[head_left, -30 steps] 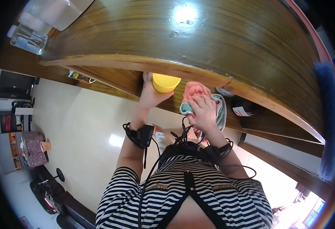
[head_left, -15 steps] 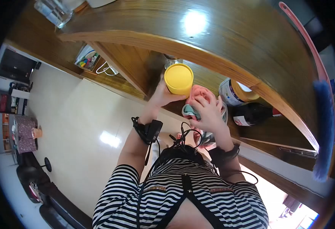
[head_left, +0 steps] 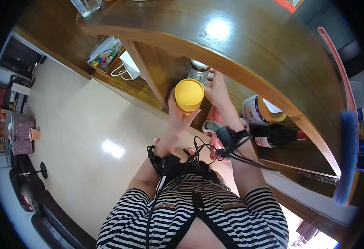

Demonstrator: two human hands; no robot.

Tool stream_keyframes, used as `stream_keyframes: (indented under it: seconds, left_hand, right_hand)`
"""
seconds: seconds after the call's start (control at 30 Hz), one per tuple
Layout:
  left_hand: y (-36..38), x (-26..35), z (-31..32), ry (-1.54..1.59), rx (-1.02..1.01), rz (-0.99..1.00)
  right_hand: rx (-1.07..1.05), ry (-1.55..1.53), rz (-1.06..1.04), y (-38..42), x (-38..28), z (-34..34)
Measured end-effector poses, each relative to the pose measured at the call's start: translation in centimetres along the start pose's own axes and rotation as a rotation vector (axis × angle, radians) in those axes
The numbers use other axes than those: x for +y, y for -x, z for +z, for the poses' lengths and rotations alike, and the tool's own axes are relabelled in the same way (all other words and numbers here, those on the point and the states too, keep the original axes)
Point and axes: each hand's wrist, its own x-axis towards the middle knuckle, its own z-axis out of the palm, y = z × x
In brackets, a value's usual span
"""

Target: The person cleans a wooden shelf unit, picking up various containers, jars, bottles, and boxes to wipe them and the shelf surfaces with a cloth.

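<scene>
My left hand (head_left: 179,111) is wrapped round a canister with a yellow lid (head_left: 189,94), held upright in front of the shelf compartment. Beyond it, a glass jar with a metal lid (head_left: 198,74) stands inside on the shelf. My right hand (head_left: 218,91) reaches into the compartment, thumb and fingers apart, fingertips right at the jar's side. Under my right forearm, a pink and green cloth (head_left: 213,120) lies at the shelf edge and hangs down, partly hidden by the wrist strap.
A large tub (head_left: 254,110) and a dark bottle (head_left: 275,135) lie to the right on the shelf. The curved wooden top (head_left: 161,20) overhangs the compartment. A blue duster (head_left: 347,157) hangs at far right. Leftward, a box of small items (head_left: 104,56) sits in another compartment.
My right hand has let go of the cloth and moved up into the compartment toward the jar. The canister stays in my left hand, slightly lower in view.
</scene>
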Motion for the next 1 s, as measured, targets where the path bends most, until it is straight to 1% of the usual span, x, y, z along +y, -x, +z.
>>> stream_keyframes:
  seconds: [0.03, 0.1, 0.13, 0.17, 0.2, 0.23, 0.3, 0.33, 0.43, 0.47, 0.53, 0.57, 0.6, 0.63, 0.67, 0.7, 0.73, 0.8, 0.83, 0.87, 0.9, 0.93, 1.0]
  left_hand:
    - [-0.3, 1.0, -0.3, -0.001, 0.006, -0.006]
    - [-1.3, 2.9, -1.2, -0.766, -0.259, 0.250]
    - [-0.9, 2.9, -1.1, -0.767, -0.251, 0.247]
    - [-0.3, 2.8, -0.7, -0.911, -0.127, 0.301]
    - [0.2, 3.1, -0.3, -1.051, 0.001, 0.354]
    - [0.5, 3.5, -0.1, -1.051, 0.005, 0.354]
    - [0.9, 4.2, 0.1, -1.053, 0.043, 0.237]
    - [1.0, 4.2, 0.1, -1.054, 0.043, 0.235]
    - [1.2, 3.9, -0.2, -0.997, 0.082, 0.220]
    - [1.2, 3.7, -0.4, -0.994, 0.092, 0.243]
    - [1.1, 3.6, -0.4, -0.990, 0.107, 0.268]
    - [1.2, 3.6, -0.3, -0.805, 0.103, 0.080]
    - [1.3, 3.6, -0.1, -0.616, 0.097, -0.106]
    - [1.4, 3.1, -0.2, -0.615, 0.101, -0.108]
    - [1.4, 2.2, -0.4, -0.655, 0.128, 0.009]
    - [1.3, 1.4, -0.6, -0.696, 0.157, 0.131]
    - [1.4, 1.0, -0.6, -0.700, 0.169, 0.140]
    - [0.7, 0.8, -1.0, -0.843, 0.139, 0.116]
    - [0.4, 1.6, -1.0, -0.791, 0.112, 0.010]
    - [0.3, 0.1, -1.6, -0.844, 0.089, 0.019]
    - [0.3, 0.7, -1.7, -0.889, 0.073, 0.113]
    - [0.4, 1.4, -1.6, -0.905, 0.050, 0.088]
    - [0.7, 2.7, -1.9, -0.690, 0.002, -0.055]
  right_hand:
    - [-0.019, -0.026, 0.042, -0.1, -0.6, -0.3]
    - [-0.019, -0.035, 0.078, -0.7, -1.2, -0.4]
    - [-0.027, -0.034, 0.076, -1.0, 0.3, -0.2]
    - [-0.030, 0.000, -0.008, -1.3, 2.0, -0.2]
    - [-0.031, 0.034, -0.092, -1.4, 1.9, -0.3]
    - [-0.044, 0.033, -0.009, -1.5, 1.8, -0.4]
    - [-0.053, 0.072, 0.020, -1.9, 1.5, -0.4]
    - [-0.062, 0.110, 0.053, -2.0, 1.2, -0.4]
    - [-0.088, 0.151, 0.060, -2.7, 1.1, -0.9]
    - [-0.091, 0.149, 0.058, -2.9, 1.2, -0.8]
    - [0.018, 0.140, -0.171, -3.3, 2.9, -0.4]
    - [0.006, 0.099, -0.073, -3.3, 3.6, -0.1]
    - [0.002, 0.100, -0.074, -3.3, 3.2, -0.4]
    - [-0.073, 0.142, 0.020, -3.3, 2.4, -0.9]
    - [-0.148, 0.184, 0.113, -3.3, 1.6, -1.2]
    - [-0.047, 0.201, -0.042, -3.4, 4.1, -0.2]
    - [-0.050, 0.197, -0.055, -3.1, 3.9, -0.6]
    - [0.003, 0.109, -0.023, -2.0, 2.5, -0.2]
    - [-0.021, -0.021, 0.136, -1.6, 1.4, -0.2]
    - [-0.056, -0.146, 0.295, -1.2, 0.3, -0.3]
    - [-0.026, -0.261, 0.124, -1.3, 1.1, 0.5]
    - [0.004, -0.378, -0.037, -1.4, 2.5, 1.2]
    - [-0.021, -0.312, -0.070, -1.4, 3.4, 1.1]
